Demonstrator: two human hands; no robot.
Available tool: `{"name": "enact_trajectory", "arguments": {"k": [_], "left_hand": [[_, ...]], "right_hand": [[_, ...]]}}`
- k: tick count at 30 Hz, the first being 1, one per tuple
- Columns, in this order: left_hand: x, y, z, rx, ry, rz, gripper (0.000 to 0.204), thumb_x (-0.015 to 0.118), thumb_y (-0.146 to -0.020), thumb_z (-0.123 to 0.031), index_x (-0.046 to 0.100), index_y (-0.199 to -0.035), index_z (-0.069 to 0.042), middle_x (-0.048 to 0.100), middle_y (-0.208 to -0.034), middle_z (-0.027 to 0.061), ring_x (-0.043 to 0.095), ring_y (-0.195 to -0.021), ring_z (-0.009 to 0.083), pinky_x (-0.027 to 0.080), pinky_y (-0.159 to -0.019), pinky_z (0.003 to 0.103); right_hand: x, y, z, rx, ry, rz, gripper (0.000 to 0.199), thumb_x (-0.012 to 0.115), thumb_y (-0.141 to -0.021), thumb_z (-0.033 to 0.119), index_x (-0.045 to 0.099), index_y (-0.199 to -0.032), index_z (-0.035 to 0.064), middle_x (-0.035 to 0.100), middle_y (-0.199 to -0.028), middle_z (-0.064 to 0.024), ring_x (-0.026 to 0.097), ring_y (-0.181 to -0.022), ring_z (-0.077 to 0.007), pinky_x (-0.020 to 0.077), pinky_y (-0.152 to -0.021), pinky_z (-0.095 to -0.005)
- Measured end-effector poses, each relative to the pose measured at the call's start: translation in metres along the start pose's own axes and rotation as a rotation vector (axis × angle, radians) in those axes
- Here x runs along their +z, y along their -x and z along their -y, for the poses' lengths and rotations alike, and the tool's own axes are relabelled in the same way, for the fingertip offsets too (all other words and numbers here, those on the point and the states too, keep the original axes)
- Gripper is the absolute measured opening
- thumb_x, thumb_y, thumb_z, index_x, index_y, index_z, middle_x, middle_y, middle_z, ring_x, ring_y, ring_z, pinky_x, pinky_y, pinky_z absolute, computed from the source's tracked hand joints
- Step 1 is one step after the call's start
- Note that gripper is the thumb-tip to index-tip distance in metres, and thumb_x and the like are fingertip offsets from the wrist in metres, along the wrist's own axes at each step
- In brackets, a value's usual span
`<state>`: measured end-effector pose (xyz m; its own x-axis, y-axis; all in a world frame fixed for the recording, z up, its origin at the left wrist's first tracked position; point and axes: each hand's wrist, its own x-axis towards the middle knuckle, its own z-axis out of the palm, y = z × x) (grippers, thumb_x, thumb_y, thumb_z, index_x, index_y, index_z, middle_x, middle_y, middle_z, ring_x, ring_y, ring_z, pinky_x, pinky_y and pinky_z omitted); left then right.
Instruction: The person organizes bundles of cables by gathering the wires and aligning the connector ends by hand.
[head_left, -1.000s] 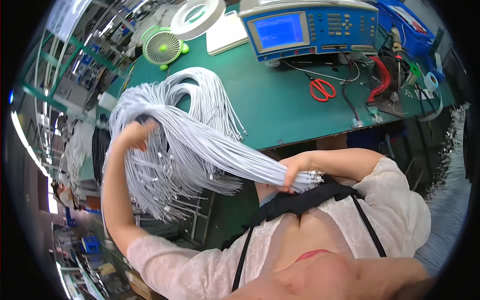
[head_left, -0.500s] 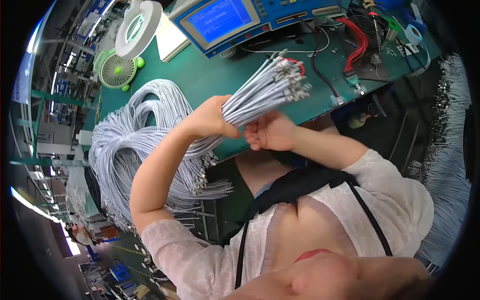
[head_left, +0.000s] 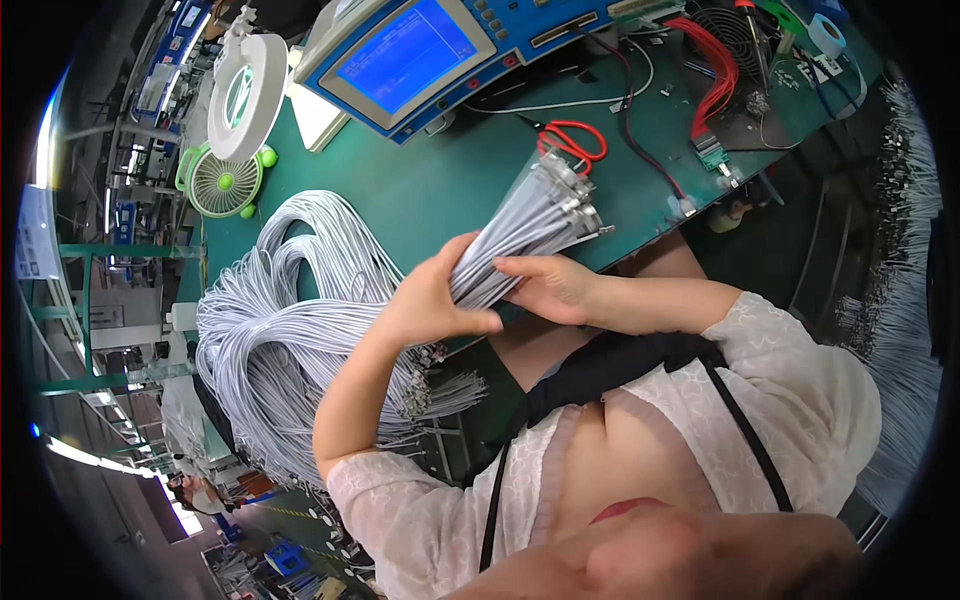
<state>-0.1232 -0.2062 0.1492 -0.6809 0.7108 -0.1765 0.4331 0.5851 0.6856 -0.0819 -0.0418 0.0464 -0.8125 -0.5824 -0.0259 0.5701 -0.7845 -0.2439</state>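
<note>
A thick bundle of light grey cables [head_left: 505, 238] with small metal-ended connectors points up and to the right above the front edge of the green table [head_left: 420, 170]. My left hand [head_left: 430, 300] is wrapped round it, thumb along the near side. From the right, my right hand [head_left: 552, 288] grips the same bundle, its thumb on top and its other fingers mostly hidden beneath. Beyond the connector ends lies a pair of red-handled scissors [head_left: 578, 145]. Left of my hands, a large looped pile of similar grey cables [head_left: 290, 320] spreads over the table and hangs past its edge.
At the back stands a blue test instrument [head_left: 400, 70] with a lit screen. A magnifier lamp [head_left: 245, 100] and a green fan [head_left: 225, 182] are at the back left. Red wires [head_left: 715, 85] run to a small green connector board [head_left: 712, 155]. More grey cables [head_left: 905, 330] hang at far right.
My right hand has gone from beside the bundle to gripping it. Bundle and left hand sit slightly lower in view, and the red scissors handles now show more fully.
</note>
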Motion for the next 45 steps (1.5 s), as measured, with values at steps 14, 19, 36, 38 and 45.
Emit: {"name": "enact_trajectory", "arguments": {"k": [14,19,36,38,45], "left_hand": [[-0.024,0.040,-0.006,-0.319,-0.794,-0.914,0.060,0.062,-0.070,-0.007,0.037,-0.124,0.001,0.060,-0.083,0.0149,0.059,-0.065,0.0314,0.048,-0.056,0.040],[0.006,0.037,0.014,-0.313,-0.875,-0.075,0.065,0.054,-0.068,0.004,0.031,-0.127,-0.007,0.057,-0.083,0.0162,0.059,-0.073,0.0339,0.048,-0.062,0.043],[-0.003,0.064,0.009,-0.257,-0.815,-0.897,0.051,0.063,-0.064,-0.002,0.051,-0.113,-0.003,0.058,-0.079,0.0139,0.058,-0.067,0.0309,0.047,-0.057,0.037],[0.019,0.066,0.015,-0.343,-0.883,-0.339,0.055,0.060,-0.063,0.000,0.047,-0.116,-0.008,0.056,-0.077,0.0150,0.058,-0.070,0.0349,0.046,-0.060,0.043],[0.012,0.055,-0.012,-0.371,-0.604,-0.258,0.082,0.062,-0.058,-0.004,0.029,-0.133,-0.009,0.059,-0.083,0.0193,0.059,-0.072,0.0370,0.046,-0.061,0.043]], "right_hand": [[0.010,0.041,-0.005,0.499,0.737,0.203,0.032,0.056,-0.084,0.011,0.050,-0.114,-0.0006,0.063,-0.090,-0.0087,0.059,-0.084,-0.0118,0.0462,-0.076,-0.0243],[0.015,0.054,-0.006,0.534,0.763,0.241,0.025,0.057,-0.084,0.017,0.055,-0.104,0.0016,0.063,-0.083,-0.0058,0.056,-0.072,-0.0083,0.0451,-0.067,-0.0209],[-0.001,0.059,-0.023,0.518,0.562,0.067,0.016,0.057,-0.085,0.017,0.059,-0.093,0.0033,0.059,-0.075,-0.0019,0.052,-0.063,-0.0054,0.0420,-0.058,-0.0176],[0.006,0.055,-0.028,0.515,0.578,0.108,0.015,0.057,-0.084,0.016,0.058,-0.093,0.0030,0.059,-0.074,-0.0022,0.052,-0.062,-0.0052,0.0421,-0.058,-0.0173],[0.012,0.023,-0.036,0.251,0.376,0.106,0.055,0.059,-0.084,0.026,0.035,-0.128,0.0038,0.051,-0.112,-0.0084,0.049,-0.102,-0.0156,0.0423,-0.083,-0.0312]]}}
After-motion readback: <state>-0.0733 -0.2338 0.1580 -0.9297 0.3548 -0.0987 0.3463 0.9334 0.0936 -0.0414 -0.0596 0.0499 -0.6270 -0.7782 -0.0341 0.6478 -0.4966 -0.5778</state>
